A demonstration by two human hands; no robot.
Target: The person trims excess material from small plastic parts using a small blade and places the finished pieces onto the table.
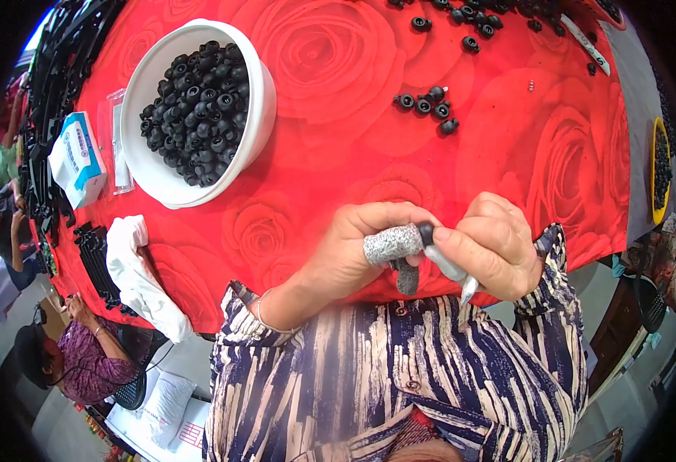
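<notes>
In the head view, the left hand (pixel 346 246), with a speckled grey wrap (pixel 392 244) on a finger, pinches a small black piece (pixel 426 232) between its fingers above the red surface (pixel 330 165). The right hand (pixel 500 246) has its thumb against that piece; its curled fingers hold a pale slim object (pixel 447 265), kind unclear. A white bowl (pixel 264 108) of black pieces (pixel 199 108) stands farther left; a loose cluster (pixel 442 110) lies beyond the hands.

Small black rounded piece (pixel 426 232) partly covered by fingers of left hand (pixel 346 246) and right hand (pixel 496 250); grey-white pointed item (pixel 447 264) below, kind unclear; floor of white round plastic bowl (pixel 262 112) hidden under heaped black parts (pixel 199 115); items in yellow oval basin (pixel 659 215) too small to tell
</notes>
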